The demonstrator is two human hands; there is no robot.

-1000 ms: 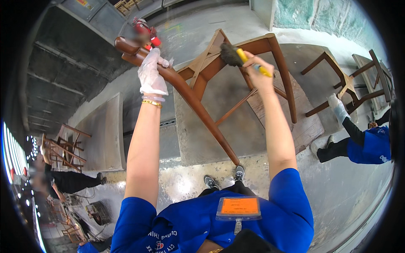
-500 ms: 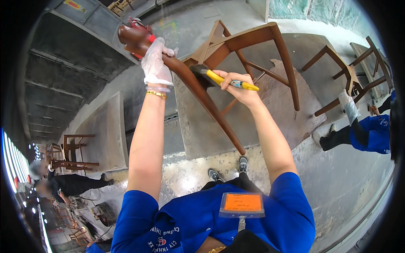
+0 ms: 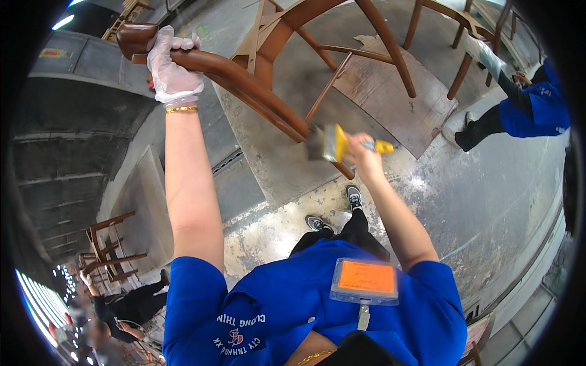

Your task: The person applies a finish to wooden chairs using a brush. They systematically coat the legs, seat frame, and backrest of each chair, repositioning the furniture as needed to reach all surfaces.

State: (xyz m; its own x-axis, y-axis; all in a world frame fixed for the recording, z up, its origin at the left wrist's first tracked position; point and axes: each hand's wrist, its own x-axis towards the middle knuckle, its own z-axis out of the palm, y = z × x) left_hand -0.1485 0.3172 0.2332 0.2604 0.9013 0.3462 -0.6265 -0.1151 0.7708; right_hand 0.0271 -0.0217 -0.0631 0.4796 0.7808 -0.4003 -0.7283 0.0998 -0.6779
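Left grip (image 3: 176,68), gloved, clasps the brown chair (image 3: 268,99). Right grip (image 3: 364,156) pinches the yellow brush (image 3: 337,143), bristles (image 3: 316,144) left of it

Blue-shirted co-worker (image 3: 532,111) at right, background chair (image 3: 119,261) lower left, grey panel (image 3: 94,61) upper left

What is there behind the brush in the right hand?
The chair leg shows on both sides of the brush; its stretch directly behind the bristles is covered and cannot be seen.
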